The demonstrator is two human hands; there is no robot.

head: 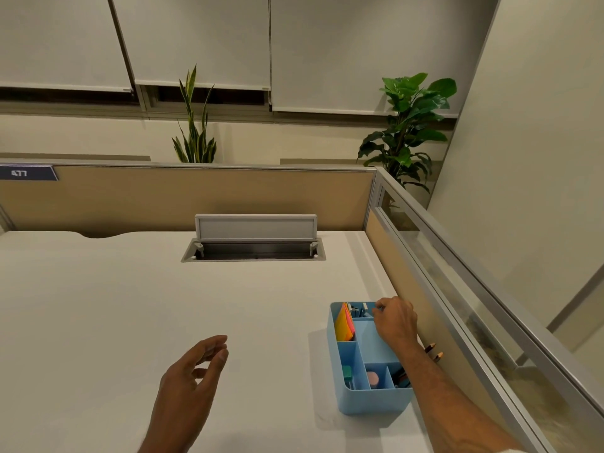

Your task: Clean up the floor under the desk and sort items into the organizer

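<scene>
The left hand [192, 371] hovers above the white desk [98, 305], its fingers loosely spread and holding nothing. To its right, the blue organizer [372, 402] sits on the desk just beside the side partition [389, 256], with orange and pink sticky notes [344, 323] standing in a far compartment. The right hand [395, 322] reaches over its far end with fingers curled down; I cannot tell if they grip anything.

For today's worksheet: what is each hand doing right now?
Left hand: open, holding nothing.
Right hand: fingers curled over the organizer; grip cannot be told.
</scene>
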